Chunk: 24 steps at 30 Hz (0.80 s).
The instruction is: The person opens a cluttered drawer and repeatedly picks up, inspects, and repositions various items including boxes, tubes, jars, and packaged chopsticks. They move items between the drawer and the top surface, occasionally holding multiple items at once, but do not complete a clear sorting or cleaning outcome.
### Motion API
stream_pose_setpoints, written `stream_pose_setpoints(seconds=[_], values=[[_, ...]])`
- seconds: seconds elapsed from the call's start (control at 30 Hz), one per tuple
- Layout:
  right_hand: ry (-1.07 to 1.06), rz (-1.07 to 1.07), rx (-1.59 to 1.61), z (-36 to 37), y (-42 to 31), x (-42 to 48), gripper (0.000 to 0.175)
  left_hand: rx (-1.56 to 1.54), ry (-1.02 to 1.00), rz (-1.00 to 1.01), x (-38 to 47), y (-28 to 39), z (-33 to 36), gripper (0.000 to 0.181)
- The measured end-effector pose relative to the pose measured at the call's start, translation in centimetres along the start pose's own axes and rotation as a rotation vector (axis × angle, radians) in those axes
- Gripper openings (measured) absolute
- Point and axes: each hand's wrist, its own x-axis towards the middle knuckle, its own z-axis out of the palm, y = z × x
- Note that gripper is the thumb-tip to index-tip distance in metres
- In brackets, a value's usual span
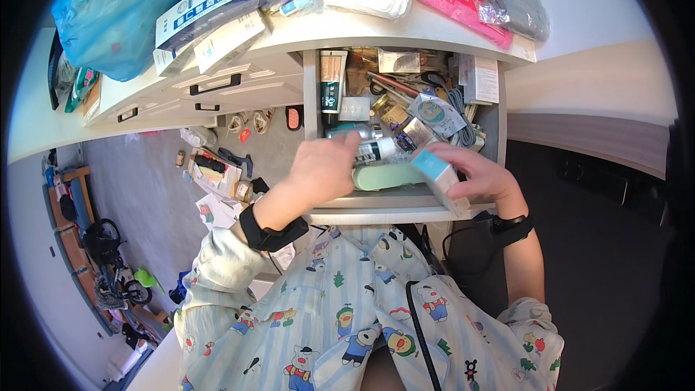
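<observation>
An overfull drawer [326, 202] is pulled out in front of me. My right hand [480, 174] grips a small white carton with a turquoise end [442, 182], tilted over the drawer's front right. My left hand [326, 168] is over the front left, its fingertips at a dark-and-white bottle with a white cap [374, 151]; whether it grips the bottle is hidden. A pale green case [388, 176] lies just below that bottle. Behind it are a bluish bottle [347, 130], a gold-lidded jar [391, 113] and a small box [417, 133].
A tube [332, 81] stands along the drawer's left wall. Grey cable [460, 119] and a white box [479, 80] are at its right. The countertop [304, 32] above holds cartons [217, 2], a blue bag [108, 11] and pink packaging [461, 13]. Papers [217, 206] lie on the floor.
</observation>
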Motion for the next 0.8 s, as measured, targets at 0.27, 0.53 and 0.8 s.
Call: stream_pose_setpoints(seconds=[0.27,0.53,0.8], values=[[-0.165,0.064,0.197,0.7,1.3,1.8,0.051,0.066,0.038,0.245,1.1,-0.7,2.2,0.045],[-0.355,0.23,0.117,-0.6,1.3,3.3,0.061,-0.086,-0.386,0.23,3.6,-1.6,0.9,0.045],[-0.272,0.155,0.03,0.1,1.3,-0.1,0.047,-0.265,-0.38,0.115,5.4,-2.3,0.6,0.045]])
